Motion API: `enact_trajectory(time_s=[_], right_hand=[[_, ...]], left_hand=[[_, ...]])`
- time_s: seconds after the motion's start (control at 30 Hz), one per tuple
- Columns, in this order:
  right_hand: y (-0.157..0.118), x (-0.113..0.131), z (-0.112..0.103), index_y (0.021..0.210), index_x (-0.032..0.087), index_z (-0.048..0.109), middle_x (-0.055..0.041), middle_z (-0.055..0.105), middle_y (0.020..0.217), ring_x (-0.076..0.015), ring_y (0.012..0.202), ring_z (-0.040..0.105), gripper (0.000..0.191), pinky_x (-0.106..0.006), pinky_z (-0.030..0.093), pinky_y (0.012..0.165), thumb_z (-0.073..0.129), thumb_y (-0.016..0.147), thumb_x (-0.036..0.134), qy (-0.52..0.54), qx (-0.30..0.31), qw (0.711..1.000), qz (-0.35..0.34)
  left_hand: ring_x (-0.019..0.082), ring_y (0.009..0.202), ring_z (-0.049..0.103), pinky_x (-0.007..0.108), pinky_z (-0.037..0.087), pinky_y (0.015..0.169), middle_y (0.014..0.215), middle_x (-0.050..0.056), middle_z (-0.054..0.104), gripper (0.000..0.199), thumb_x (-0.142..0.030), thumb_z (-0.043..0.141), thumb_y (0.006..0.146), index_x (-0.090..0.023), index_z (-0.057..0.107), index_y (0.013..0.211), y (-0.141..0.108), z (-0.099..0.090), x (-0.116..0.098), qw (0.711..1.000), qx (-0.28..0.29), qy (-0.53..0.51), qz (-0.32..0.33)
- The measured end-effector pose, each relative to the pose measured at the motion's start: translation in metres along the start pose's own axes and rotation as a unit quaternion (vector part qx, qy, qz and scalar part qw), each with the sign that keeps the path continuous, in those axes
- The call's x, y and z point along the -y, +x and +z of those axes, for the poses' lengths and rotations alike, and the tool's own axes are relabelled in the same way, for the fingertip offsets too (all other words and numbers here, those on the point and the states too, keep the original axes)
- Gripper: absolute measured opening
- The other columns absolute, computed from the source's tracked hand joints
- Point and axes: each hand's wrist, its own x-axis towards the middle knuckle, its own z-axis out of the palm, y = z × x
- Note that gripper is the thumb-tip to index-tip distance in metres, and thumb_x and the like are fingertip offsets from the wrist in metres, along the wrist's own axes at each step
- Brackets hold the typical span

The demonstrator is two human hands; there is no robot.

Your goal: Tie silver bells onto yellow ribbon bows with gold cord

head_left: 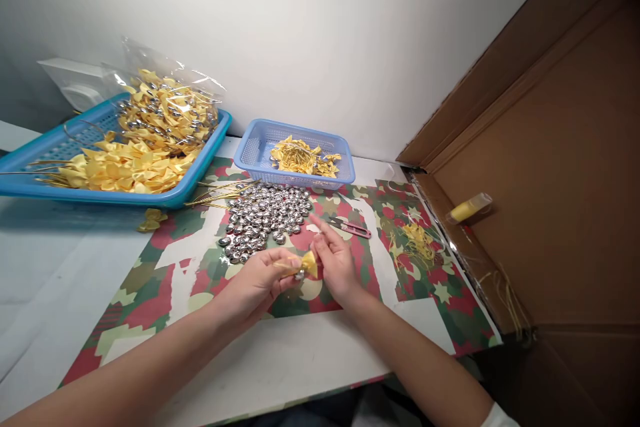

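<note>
A yellow ribbon bow (309, 264) with a small silver bell (299, 275) under it is pinched between the thumb and fingers of my left hand (265, 275). Close by on the right, my right hand (337, 267) has its index finger stretched out and its other fingers curled in. Whatever those curled fingers hold, perhaps a thin cord, is too small to make out. Just beyond both hands lies a heap of silver bells (267, 210). Pink-handled thread snips (355, 229) rest to the right of the heap.
At the back left, a blue basket (173, 199) holds yellow bows and a clear bag (170, 103) of bows with bells. A smaller blue basket (345, 179) contains more bows. Yellow cord scraps (419, 243) lie at right, beside a cardboard wall (545, 167) and a yellow tube (470, 208).
</note>
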Motion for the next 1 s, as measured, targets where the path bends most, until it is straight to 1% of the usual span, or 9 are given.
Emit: enact_trajectory(time_s=[0.07, 0.13, 0.23, 0.37, 0.6, 0.7, 0.8, 0.9, 1.0], right_hand=[[-0.008, 0.003, -0.006, 0.122, 0.023, 0.053, 0.0040, 0.061, 0.066, -0.0105, 0.062, 0.055, 0.033, -0.024, 0.045, 0.065, 0.052, 0.093, 0.040, -0.009, -0.015, 0.998, -0.052], [-0.017, 0.005, -0.011, 0.109, 0.023, 0.054, 0.0024, 0.066, 0.069, -0.0120, 0.067, 0.061, 0.019, -0.026, 0.048, 0.070, 0.050, 0.096, 0.036, -0.035, -0.017, 0.996, -0.078], [-0.026, 0.008, -0.014, 0.088, 0.021, 0.058, -0.0014, 0.069, 0.075, -0.0145, 0.070, 0.065, 0.008, -0.027, 0.050, 0.065, 0.054, 0.093, 0.026, -0.135, 0.021, 0.980, -0.141], [-0.030, 0.010, -0.011, 0.079, 0.020, 0.060, -0.0006, 0.067, 0.068, -0.0141, 0.065, 0.060, 0.012, -0.027, 0.047, 0.063, 0.056, 0.088, 0.015, -0.253, 0.023, 0.937, -0.238], [-0.040, 0.006, 0.000, 0.091, 0.021, 0.051, -0.0012, 0.062, 0.081, -0.0131, 0.074, 0.059, 0.016, -0.027, 0.048, 0.066, 0.038, 0.101, 0.025, -0.104, -0.012, 0.978, -0.181], [-0.043, 0.005, 0.004, 0.089, 0.021, 0.048, -0.0002, 0.059, 0.077, -0.0118, 0.069, 0.055, 0.023, -0.027, 0.045, 0.064, 0.031, 0.103, 0.027, -0.081, -0.017, 0.980, -0.183], [-0.044, 0.004, 0.004, 0.084, 0.021, 0.045, -0.0006, 0.053, 0.076, -0.0125, 0.069, 0.051, 0.030, -0.028, 0.042, 0.064, 0.027, 0.103, 0.036, -0.080, -0.021, 0.973, -0.216], [-0.043, 0.002, 0.004, 0.085, 0.022, 0.038, -0.0009, 0.050, 0.084, -0.0141, 0.075, 0.051, 0.023, -0.031, 0.043, 0.068, 0.041, 0.097, 0.041, -0.094, -0.019, 0.960, -0.263], [-0.041, -0.001, 0.006, 0.085, 0.024, 0.032, -0.0006, 0.056, 0.089, -0.0137, 0.080, 0.056, 0.025, -0.031, 0.046, 0.072, 0.057, 0.089, 0.020, -0.116, -0.061, 0.954, -0.269]], left_hand=[[0.010, 0.068, 0.061, 0.017, 0.050, 0.065, 0.070, 0.001, 0.070, 0.027, -0.027, 0.089, 0.048, -0.015, 0.067, 0.059, 0.003, -0.002, -0.001, 0.998, -0.064, -0.010, 0.025], [0.010, 0.070, 0.062, 0.017, 0.051, 0.065, 0.074, 0.002, 0.072, 0.026, -0.027, 0.088, 0.049, -0.015, 0.069, 0.063, 0.005, -0.004, -0.002, 0.994, -0.102, -0.006, 0.035], [0.011, 0.070, 0.063, 0.018, 0.051, 0.065, 0.073, 0.002, 0.071, 0.022, -0.029, 0.084, 0.055, -0.015, 0.069, 0.063, 0.005, -0.005, -0.003, 0.992, -0.119, 0.006, 0.041], [0.010, 0.063, 0.061, 0.018, 0.051, 0.061, 0.064, 0.000, 0.067, 0.023, -0.030, 0.083, 0.056, -0.015, 0.066, 0.059, 0.001, -0.002, -0.003, 0.991, -0.123, 0.016, 0.044], [0.011, 0.057, 0.062, 0.019, 0.051, 0.054, 0.063, 0.002, 0.069, 0.024, -0.036, 0.080, 0.065, -0.015, 0.069, 0.066, -0.005, 0.003, 0.000, 0.984, -0.124, 0.108, 0.074], [0.014, 0.057, 0.063, 0.022, 0.054, 0.054, 0.063, 0.002, 0.070, 0.024, -0.036, 0.081, 0.065, -0.016, 0.068, 0.064, -0.010, 0.006, 0.001, 0.979, -0.108, 0.119, 0.124], [0.012, 0.056, 0.062, 0.020, 0.052, 0.051, 0.064, 0.001, 0.070, 0.021, -0.033, 0.082, 0.065, -0.017, 0.069, 0.063, -0.013, 0.008, 0.003, 0.971, -0.109, 0.129, 0.170], [0.012, 0.061, 0.063, 0.018, 0.053, 0.054, 0.068, 0.001, 0.071, 0.017, -0.029, 0.082, 0.066, -0.017, 0.070, 0.063, -0.014, 0.007, 0.005, 0.961, -0.112, 0.149, 0.204], [0.013, 0.065, 0.065, 0.019, 0.054, 0.057, 0.071, 0.001, 0.072, 0.014, -0.028, 0.080, 0.069, -0.019, 0.071, 0.065, -0.014, 0.005, 0.005, 0.954, -0.110, 0.167, 0.225]])
